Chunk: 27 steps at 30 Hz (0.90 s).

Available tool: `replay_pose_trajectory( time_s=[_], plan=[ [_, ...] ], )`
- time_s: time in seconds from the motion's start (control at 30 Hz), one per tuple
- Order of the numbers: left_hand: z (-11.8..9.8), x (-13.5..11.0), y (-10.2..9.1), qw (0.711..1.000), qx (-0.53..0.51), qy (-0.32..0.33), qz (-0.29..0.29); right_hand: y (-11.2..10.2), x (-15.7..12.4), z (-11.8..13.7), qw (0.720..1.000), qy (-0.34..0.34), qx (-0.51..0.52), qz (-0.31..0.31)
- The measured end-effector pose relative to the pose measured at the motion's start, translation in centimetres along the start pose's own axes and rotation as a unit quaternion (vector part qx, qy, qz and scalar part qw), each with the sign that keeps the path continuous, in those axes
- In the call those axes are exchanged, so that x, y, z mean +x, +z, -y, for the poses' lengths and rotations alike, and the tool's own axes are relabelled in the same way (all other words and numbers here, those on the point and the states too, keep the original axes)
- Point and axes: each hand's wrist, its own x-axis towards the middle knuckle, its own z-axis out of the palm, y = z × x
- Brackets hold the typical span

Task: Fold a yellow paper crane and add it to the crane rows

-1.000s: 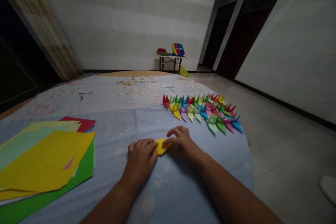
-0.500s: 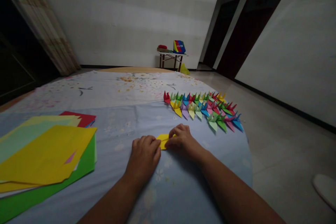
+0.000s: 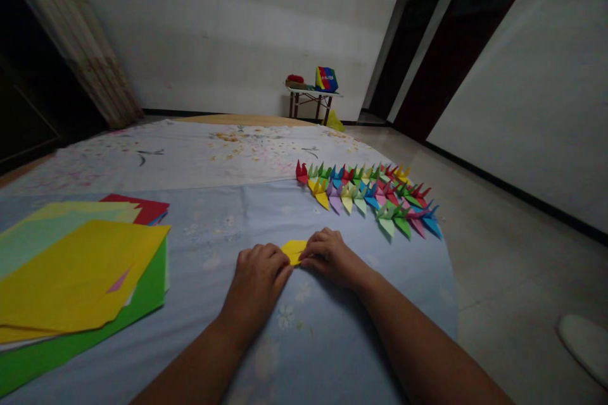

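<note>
A small folded piece of yellow paper (image 3: 294, 251) lies on the blue flowered tablecloth (image 3: 209, 304), between my two hands. My left hand (image 3: 262, 271) grips its left end, fingers bent and thumb at the near edge. On the right end, my right hand (image 3: 330, 256) pinches the paper between thumb and fingers. Both ends of the paper are hidden under the fingers. Beyond my right hand stand rows of folded paper cranes (image 3: 349, 195) in red, green, blue, yellow, pink and purple.
To the left lies a stack of coloured paper sheets (image 3: 80, 272), yellow on top, with green, red and pale ones beneath. The round table's edge curves along the right. A small stand (image 3: 316, 93) with a colourful box (image 3: 327, 79) is by the far wall.
My right hand's fingers have closed down nearer the paper, covering more of its right end. My left hand keeps its hold. The whole view has shifted slightly.
</note>
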Motion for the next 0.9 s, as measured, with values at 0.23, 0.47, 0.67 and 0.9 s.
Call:
replay_pose_trajectory(
  time_s=[0.23, 0.47, 0.67, 0.9],
  plan=[
    [0.14, 0.23, 0.34, 0.998, -0.038, -0.039, -0.016, 0.2, 0.19, 0.2, 0.998, 0.047, 0.028, -0.006],
    [-0.05, 0.39, 0.39, 0.997, -0.04, -0.055, -0.021, 0.08, 0.34, 0.66, 0.997, 0.066, 0.026, -0.01],
    [-0.08, 0.51, 0.44, 0.996, -0.04, -0.08, -0.018, 0.6, 0.44, 0.65, 0.996, 0.089, 0.028, -0.016],
    [-0.11, 0.75, 0.48, 0.993, -0.041, -0.112, -0.007, 0.67, 0.68, 0.77, 0.992, 0.119, 0.034, -0.013]
  ],
)
